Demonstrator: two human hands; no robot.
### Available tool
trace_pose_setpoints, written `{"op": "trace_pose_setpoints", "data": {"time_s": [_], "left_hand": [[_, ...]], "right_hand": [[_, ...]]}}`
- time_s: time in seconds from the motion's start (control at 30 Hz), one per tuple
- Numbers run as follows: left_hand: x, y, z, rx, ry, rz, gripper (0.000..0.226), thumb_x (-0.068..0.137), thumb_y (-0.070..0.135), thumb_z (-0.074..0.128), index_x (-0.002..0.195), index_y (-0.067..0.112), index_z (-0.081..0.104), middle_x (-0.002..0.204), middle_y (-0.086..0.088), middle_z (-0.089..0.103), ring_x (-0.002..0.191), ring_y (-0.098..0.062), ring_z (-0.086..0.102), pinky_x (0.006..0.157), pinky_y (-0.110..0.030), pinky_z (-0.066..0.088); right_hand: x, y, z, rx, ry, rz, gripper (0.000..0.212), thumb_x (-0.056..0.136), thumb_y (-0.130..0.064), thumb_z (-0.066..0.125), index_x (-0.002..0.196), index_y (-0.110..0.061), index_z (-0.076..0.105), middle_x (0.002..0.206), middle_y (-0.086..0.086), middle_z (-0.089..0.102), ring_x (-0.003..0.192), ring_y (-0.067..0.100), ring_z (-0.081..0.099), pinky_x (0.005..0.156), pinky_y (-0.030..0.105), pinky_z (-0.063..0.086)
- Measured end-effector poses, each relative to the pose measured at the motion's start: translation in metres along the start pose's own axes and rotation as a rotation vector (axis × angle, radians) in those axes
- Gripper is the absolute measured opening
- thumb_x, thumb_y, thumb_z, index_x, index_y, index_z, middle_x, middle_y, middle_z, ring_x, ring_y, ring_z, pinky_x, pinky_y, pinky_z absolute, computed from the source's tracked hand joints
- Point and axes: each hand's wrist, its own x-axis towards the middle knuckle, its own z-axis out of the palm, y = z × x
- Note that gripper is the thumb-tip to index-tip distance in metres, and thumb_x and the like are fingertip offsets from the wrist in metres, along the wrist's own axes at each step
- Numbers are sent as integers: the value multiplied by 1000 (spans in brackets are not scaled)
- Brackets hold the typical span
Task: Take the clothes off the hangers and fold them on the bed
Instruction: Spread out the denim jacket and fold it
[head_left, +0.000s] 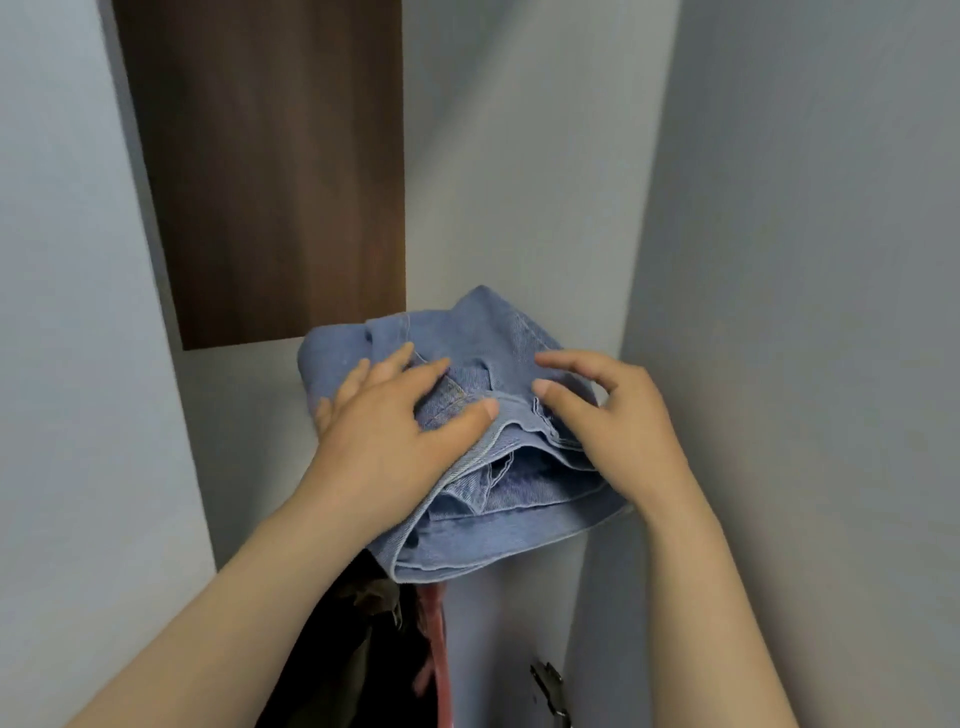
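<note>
Blue denim (519, 519), folded thick, sits under both hands: left hand (395, 426) flat on top, fingers spread and pressing; right hand (618, 421) arched over its right side, pinching or merely touching, can't tell. It's in a grey-walled wardrobe (519, 208) corner, side wall (779, 312) tight on the right, front fold overhanging a dark garment (343, 649) and a pink garment (436, 639) below.

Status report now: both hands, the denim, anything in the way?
Left hand flat on folded denim. Right hand curled at its edge, grip unclear. Dark clothes hang below, not in the way.
</note>
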Motion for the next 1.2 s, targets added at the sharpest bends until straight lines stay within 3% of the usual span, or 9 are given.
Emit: {"op": "trace_pose_setpoints", "data": {"time_s": [0.13, 0.27, 0.37, 0.53, 0.7, 0.8, 0.93, 1.03, 1.2], "left_hand": [[-17, -9, 1, 72, -180, -30, 104, 51, 92, 40, 145, 51, 23, 158, 13, 15, 148, -17, -7, 119, -50, 5], [-20, -8, -6, 69, -298, -78, 106, 53, 83, 50, 146, 53, 10, 160, 12, 0, 145, -22, -20, 117, -38, -3], [-20, -8, -5, 79, -302, -65, 103, 59, 78, 55, 147, 53, 6, 160, 14, -3, 145, -21, -20, 118, -39, 1], [-24, -13, 3, 83, -189, 18, 101, 65, 68, 64, 147, 50, 9, 159, 15, 3, 146, -16, -12, 117, -37, 7], [-32, -18, 7, 35, -143, 85, 97, 66, 64, 67, 145, 53, 11, 158, 18, 4, 144, -11, -12, 116, -33, 5], [-33, -19, 5, 66, -175, 107, 96, 69, 66, 63, 144, 55, 4, 158, 19, -1, 144, -13, -16, 117, -33, 2], [-33, -18, 1, 143, -253, 128, 119, 50, 79, 60, 142, 57, -13, 156, 22, -14, 143, -17, -26, 116, -33, -3], [-40, -19, 0, 165, -296, 166, 135, 40, 72, 76, 128, 68, -26, 144, 32, -33, 141, -19, -31, 117, -41, 5], [-38, -28, 7, 245, -201, 291, 119, 65, 43, 77, 135, 64, -17, 154, 26, -16, 147, -23, -15, 119, -38, 6]], "right_hand": [[-32, 4, 1, -24, 14, 44, 22, 85, -29, 71, 107, -24, 73, 111, -15, 67, 106, 3, 61, 95, 22, 45], [-41, 16, 0, -129, -95, 183, 50, 89, -45, 61, 135, -27, 55, 136, -6, 53, 127, 7, 47, 106, 21, 33], [-45, 26, 4, -107, -210, 302, 70, 88, -59, 50, 151, -34, 29, 158, -4, 25, 146, 8, 21, 120, 35, 20], [-46, 28, 17, 15, -194, 311, 89, 71, -74, 47, 151, -45, 18, 162, -9, 11, 148, 4, 7, 121, 43, 19], [-63, 43, 21, 16, -223, 240, 86, 73, -78, 42, 147, -56, 4, 161, -19, -3, 142, -10, -13, 111, 21, 3], [-70, 50, 23, 27, -210, 206, 84, 74, -77, 43, 145, -60, 1, 160, -22, -5, 139, -16, -15, 110, 18, 2], [-72, 53, 37, 83, -74, 117, 76, 81, -64, 53, 146, -58, 13, 161, -18, -3, 138, -20, -9, 110, 18, 9], [-74, 54, 45, 158, 69, 18, 67, 85, -47, 66, 145, -43, 36, 161, -11, 16, 142, -12, 10, 114, 23, 18], [-63, 49, 30, 165, 157, -38, 53, 77, -40, 72, 128, -40, 57, 151, -9, 39, 138, -2, 34, 114, 31, 32]]}}
